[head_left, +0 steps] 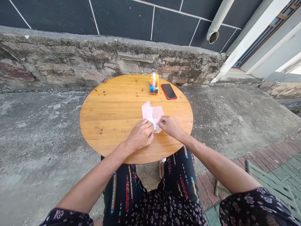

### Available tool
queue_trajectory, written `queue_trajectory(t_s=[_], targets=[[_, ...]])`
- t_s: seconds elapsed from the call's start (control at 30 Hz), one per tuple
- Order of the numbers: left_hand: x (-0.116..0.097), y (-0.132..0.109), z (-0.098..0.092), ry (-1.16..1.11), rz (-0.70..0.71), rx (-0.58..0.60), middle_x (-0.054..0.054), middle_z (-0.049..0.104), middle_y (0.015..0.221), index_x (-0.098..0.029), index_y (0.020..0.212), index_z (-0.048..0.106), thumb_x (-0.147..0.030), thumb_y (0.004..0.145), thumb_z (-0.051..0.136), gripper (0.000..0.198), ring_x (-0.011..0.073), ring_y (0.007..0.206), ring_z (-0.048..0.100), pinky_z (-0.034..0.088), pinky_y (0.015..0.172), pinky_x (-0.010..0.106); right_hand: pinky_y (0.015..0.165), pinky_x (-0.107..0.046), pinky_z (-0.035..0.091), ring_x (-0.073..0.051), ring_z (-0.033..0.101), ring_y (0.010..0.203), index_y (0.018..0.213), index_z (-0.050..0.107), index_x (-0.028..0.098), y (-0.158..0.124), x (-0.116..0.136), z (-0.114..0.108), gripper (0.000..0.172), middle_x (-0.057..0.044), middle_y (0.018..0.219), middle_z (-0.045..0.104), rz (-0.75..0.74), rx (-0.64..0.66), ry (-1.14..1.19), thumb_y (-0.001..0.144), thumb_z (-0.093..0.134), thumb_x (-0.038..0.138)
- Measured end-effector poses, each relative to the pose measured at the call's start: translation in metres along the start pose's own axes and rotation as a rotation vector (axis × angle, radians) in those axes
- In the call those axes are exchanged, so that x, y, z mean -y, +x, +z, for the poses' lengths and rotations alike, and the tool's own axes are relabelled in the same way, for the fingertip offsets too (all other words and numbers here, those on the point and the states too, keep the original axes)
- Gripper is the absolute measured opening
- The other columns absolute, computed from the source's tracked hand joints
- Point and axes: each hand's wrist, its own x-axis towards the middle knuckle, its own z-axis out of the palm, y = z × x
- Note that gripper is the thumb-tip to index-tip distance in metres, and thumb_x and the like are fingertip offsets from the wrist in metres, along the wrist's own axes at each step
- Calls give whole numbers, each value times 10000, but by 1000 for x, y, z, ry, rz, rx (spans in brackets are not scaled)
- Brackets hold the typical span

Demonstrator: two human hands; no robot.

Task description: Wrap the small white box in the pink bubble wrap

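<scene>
A thin, creased sheet of pale pinkish-white paper [157, 112] lies on the round wooden table [113, 119], near its front half. My left hand [141, 131] is closed at the sheet's lower left edge, its fingers curled over that edge. On the other side, my right hand [169, 125] pinches the paper's right edge between thumb and fingers. The bottom of the sheet between the hands looks folded or bunched. My left fingertips are partly hidden behind the hand.
Toward the back of the table stands a tape dispenser [154, 84], yellow and blue, with a roll of tape. Right of it lies a red-edged phone [169, 91]. A stone wall base [82, 64] runs behind the table. A green slatted chair [270, 185] is at right.
</scene>
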Motion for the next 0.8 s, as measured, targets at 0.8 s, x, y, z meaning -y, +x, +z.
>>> queue_trajectory(t_s=[0.8], targets=[[5, -5, 0, -165, -23, -61, 87, 665, 887, -157, 765, 622, -59, 724, 501, 161, 226, 910, 562, 508, 813, 362, 859, -303, 454, -188, 628, 929, 945, 671, 154, -22, 15, 11, 180, -88, 947, 695, -353, -91, -3, 894, 498, 143]])
